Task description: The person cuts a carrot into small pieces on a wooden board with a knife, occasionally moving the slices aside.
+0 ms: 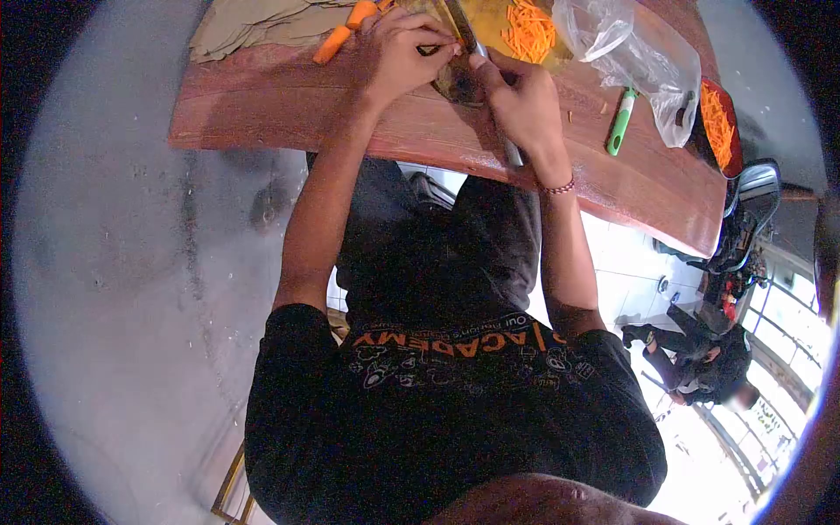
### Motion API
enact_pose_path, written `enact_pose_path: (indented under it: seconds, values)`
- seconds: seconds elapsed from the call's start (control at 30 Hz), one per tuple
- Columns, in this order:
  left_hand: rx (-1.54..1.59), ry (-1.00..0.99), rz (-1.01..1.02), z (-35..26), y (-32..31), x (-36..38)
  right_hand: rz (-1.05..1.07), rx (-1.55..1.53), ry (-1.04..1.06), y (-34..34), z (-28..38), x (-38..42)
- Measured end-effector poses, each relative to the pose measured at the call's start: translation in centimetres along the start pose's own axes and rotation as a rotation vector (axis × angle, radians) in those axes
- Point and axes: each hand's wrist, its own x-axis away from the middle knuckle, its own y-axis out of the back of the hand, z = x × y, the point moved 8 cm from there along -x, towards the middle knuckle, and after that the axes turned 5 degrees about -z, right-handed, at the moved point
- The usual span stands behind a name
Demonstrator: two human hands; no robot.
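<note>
My right hand (529,101) is wrapped round the handle of a kitchen knife (460,24), whose blade points away from me over a worn board (457,86). Beside the blade, my left hand (404,54) has its fingers bent and pinched together. A small bit of orange carrot (457,49) shows at its fingertips; the rest of the piece is hidden. Whole or cut carrots (332,44) lie just left of my left hand. Thin carrot strips (528,33) are heaped on the board to the right of the knife.
A clear plastic bag (643,61) lies right of the strips, near a green-and-white-handled tool (620,122). More carrot strips fill a red-rimmed container (733,131) at the right edge of the wooden table (262,109). Another person (700,354) sits farther off at right.
</note>
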Motion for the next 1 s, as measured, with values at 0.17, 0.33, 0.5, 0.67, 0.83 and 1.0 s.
enact_pose_path:
  seconds: [0.17, 0.33, 0.5, 0.67, 0.83, 1.0]
  values:
    - [0.015, -0.003, -0.055, 0.1, 0.0, 0.0, 0.093, -0.07, -0.115, -0.6, -0.2, -1.2]
    - [0.018, 0.038, -0.045, 0.1, 0.1, 0.1, 0.09, -0.164, -0.15, 0.5, -0.4, -0.2]
    - [0.0, 0.034, 0.037, -0.3, 0.2, -0.5, 0.117, -0.173, -0.23, 0.2, -0.1, 0.5]
    - [0.037, 0.02, 0.036, -0.4, 0.1, -0.3, 0.108, -0.13, -0.171, -0.5, -0.8, 0.0]
    - [0.004, 0.022, 0.027, 0.4, -0.1, 0.1, -0.022, -0.029, 0.035, -1.0, 0.2, -2.1]
    - [0.058, 0.051, -0.006, 0.6, -0.1, 0.2, 0.07, -0.151, -0.159, -0.5, -0.5, -1.4]
